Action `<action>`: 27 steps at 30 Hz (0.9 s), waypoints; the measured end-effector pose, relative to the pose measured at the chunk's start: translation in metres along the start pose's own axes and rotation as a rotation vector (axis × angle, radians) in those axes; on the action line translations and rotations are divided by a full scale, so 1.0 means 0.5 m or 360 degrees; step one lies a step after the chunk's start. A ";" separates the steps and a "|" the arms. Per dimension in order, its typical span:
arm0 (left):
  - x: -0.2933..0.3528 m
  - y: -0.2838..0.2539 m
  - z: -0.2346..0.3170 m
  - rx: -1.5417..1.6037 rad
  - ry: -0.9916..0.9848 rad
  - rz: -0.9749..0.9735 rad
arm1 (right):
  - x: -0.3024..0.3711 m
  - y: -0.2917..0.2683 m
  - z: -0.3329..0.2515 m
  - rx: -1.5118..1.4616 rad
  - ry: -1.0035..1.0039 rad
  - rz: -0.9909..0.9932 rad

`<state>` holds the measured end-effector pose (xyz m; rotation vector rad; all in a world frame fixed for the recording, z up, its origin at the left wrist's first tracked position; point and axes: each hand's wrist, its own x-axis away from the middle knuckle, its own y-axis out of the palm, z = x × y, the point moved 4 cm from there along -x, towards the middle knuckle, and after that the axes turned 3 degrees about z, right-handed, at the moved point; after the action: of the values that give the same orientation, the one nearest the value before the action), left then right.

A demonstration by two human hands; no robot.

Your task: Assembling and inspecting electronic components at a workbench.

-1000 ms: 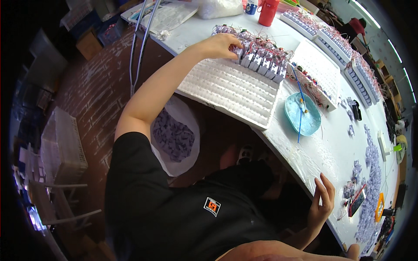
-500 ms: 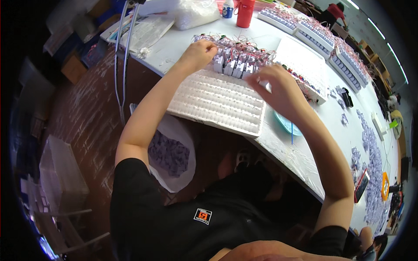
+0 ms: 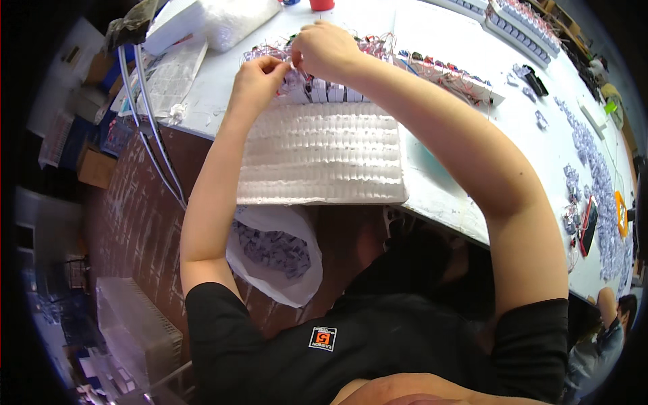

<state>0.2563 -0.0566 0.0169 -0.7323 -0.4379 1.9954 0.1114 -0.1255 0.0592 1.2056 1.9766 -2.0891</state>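
A white foam tray [image 3: 320, 158] with rows of slots lies at the table's near edge. Along its far side stands a row of small white plastic blocks [image 3: 329, 92] with thin red wires tangled behind them. My left hand [image 3: 256, 88] is closed in a pinch over the left end of that row. Reaching across from the right, my right hand [image 3: 327, 54] curls its fingers close to the left fingertips. Whatever lies between the fingers of either hand is too small or hidden to name.
An open white sack of pale plastic pieces [image 3: 273, 253] stands below the table. Metal poles [image 3: 152, 121] rise at the left. A clear plastic bag [image 3: 239, 20] lies behind. Loose pale pieces [image 3: 601, 182] cover the right side; another person [image 3: 601, 344] is at lower right.
My right hand has moved left, from the right end of the block row to beside my left hand. The whole view has also shifted, so the tray appears more level.
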 end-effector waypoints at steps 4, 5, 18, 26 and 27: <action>0.004 -0.023 -0.014 -0.0088 0.0169 0.0213 | 0.010 -0.007 -0.054 0.0357 -0.0317 0.0162; 0.009 -0.027 -0.009 -0.0097 0.0157 0.0196 | 0.016 -0.004 -0.070 0.0811 -0.0259 0.0179; 0.039 -0.009 0.025 -0.0214 0.0123 0.0206 | -0.025 0.018 0.002 0.0321 -0.0334 -0.0026; 0.044 -0.011 0.042 0.0045 0.0203 0.0117 | -0.046 -0.007 -0.003 0.0123 -0.0102 -0.0478; 0.049 -0.023 0.036 0.0034 0.0193 0.0137 | -0.031 -0.024 -0.037 0.0375 -0.0084 -0.0346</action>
<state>0.2426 -0.0297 0.0294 -0.8664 -0.3174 2.0196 0.1256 -0.1146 0.0792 0.9897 1.9622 -2.4903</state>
